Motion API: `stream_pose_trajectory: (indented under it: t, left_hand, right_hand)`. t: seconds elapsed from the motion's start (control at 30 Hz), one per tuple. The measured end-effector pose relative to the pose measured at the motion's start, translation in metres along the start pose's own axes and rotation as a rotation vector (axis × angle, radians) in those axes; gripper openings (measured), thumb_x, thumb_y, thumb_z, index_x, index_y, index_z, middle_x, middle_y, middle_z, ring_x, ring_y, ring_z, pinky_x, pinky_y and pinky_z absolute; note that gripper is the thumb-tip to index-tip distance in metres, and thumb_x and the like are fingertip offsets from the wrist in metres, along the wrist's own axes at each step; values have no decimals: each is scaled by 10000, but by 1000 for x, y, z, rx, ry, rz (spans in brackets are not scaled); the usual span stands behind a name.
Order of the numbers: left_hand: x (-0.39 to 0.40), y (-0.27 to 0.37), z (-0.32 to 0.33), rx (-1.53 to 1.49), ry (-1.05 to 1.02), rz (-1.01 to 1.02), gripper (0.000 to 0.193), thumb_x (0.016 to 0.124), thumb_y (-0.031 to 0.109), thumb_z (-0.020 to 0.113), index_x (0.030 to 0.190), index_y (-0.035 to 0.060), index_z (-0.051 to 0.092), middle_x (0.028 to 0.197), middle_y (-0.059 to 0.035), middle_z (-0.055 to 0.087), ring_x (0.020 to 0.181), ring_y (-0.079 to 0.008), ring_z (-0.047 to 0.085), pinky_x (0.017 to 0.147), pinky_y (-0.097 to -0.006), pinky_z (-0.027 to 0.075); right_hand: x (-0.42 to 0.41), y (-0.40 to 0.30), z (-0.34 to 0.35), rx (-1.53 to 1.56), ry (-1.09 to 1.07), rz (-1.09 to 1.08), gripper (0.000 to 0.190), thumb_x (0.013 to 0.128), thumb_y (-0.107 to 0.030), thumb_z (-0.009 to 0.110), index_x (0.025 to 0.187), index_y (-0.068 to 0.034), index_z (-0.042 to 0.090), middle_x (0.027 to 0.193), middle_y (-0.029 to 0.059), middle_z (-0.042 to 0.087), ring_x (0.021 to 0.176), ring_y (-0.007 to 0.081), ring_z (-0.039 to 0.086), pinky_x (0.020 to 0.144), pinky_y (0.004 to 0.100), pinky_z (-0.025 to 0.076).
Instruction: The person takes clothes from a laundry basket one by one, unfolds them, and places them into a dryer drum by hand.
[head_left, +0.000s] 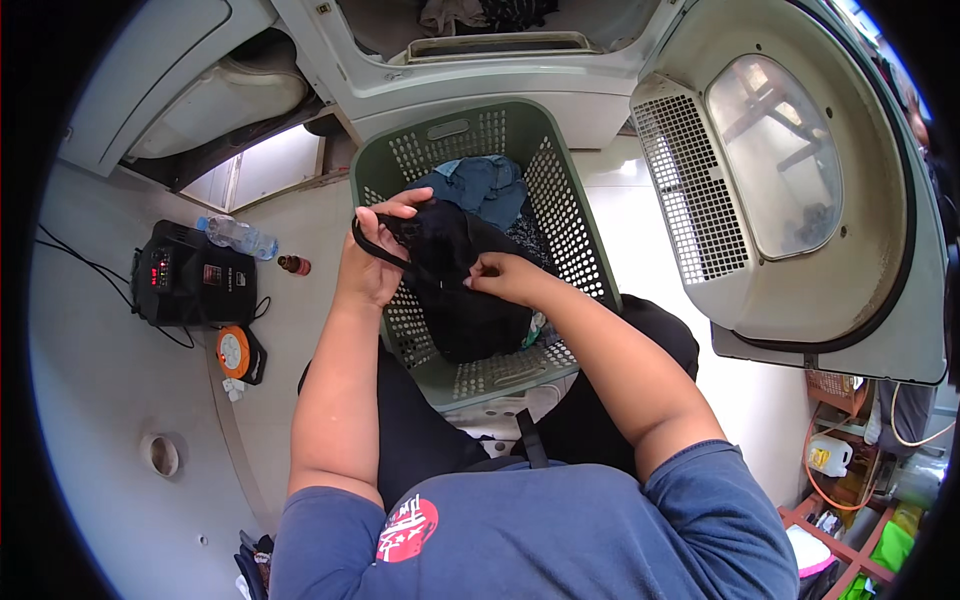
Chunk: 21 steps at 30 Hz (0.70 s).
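A black garment (472, 307) hangs from my two hands over a green plastic laundry basket (390, 157). My left hand (382, 255) grips its upper left part, and a narrow black strap or band loops across the palm. With thumb and fingertips, my right hand (502, 277) pinches the cloth near the middle. Behind the black garment, blue clothing (480, 187) lies in the basket. Dark patterned cloth (531, 236) shows at its right side. The black folds hide much of the basket's contents.
An open dryer door (862, 300) stands at the right, its machine opening (502, 45) ahead holding some clothes. On the left floor are a black speaker (195, 274), a plastic bottle (238, 235), a small brown bottle (294, 265) and an orange cable reel (234, 352).
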<state>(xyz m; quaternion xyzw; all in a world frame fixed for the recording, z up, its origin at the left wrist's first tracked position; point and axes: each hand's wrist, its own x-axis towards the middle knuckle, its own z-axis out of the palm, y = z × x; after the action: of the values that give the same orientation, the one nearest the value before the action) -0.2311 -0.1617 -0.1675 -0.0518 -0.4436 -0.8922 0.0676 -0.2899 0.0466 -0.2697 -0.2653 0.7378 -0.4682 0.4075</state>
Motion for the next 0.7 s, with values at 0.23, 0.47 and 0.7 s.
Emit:
stream_pose_trajectory:
  t: [0.23, 0.47, 0.7]
  left_hand:
    - [-2, 3, 2, 0, 68, -44, 458, 934, 471, 466, 875, 55, 649, 1195, -181, 561, 1132, -287, 521, 951, -403, 431]
    - [4, 4, -3, -30, 18, 20, 411, 947, 378, 445, 738, 53, 585, 1044, -152, 588, 1082, -269, 488, 955, -352, 348]
    - [7, 2, -14, 54, 59, 31, 318, 896, 289, 444, 685, 71, 540, 968, -122, 576, 1044, -249, 476, 937, -329, 325]
  right_hand:
    - [-10, -32, 6, 438, 5, 56, 246, 904, -297, 532, 1019, -81, 549, 995, 45, 604, 876, 149, 563, 825, 297, 430]
    - [-11, -41, -8, 648, 193, 15, 223, 944, -307, 498, 961, -86, 510, 948, 63, 577, 843, 147, 559, 813, 294, 439]
    - [-13, -48, -29, 1023, 114, -37, 138, 945, -198, 457, 1022, -88, 488, 946, 79, 569, 801, 155, 549, 726, 279, 458]
